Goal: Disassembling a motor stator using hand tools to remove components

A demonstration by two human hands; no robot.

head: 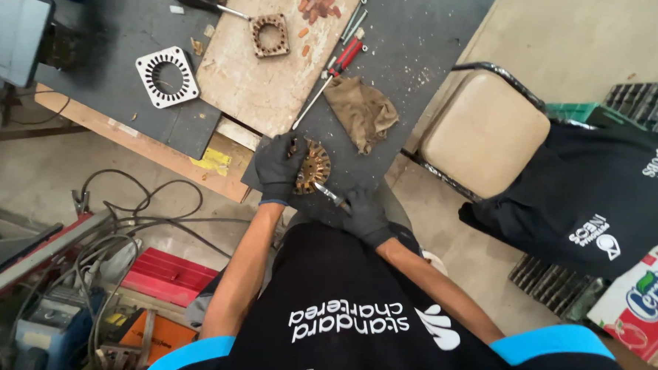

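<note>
The gloved left hand (278, 168) grips the round copper-wound stator (313, 166) at its left edge, while the right hand (365, 215), lower right, grasps a metal tool (331, 195) angled up-left into it.

A repair workshop is indicated. A dark, scuffed tabletop (129, 28) is strewn with a white slotted metal stator ring (167, 76), a red-handled screwdriver (332, 80) and a brown rag (362, 112). Tangled black cables (131, 221) are seen on the concrete floor (34, 172).
</note>
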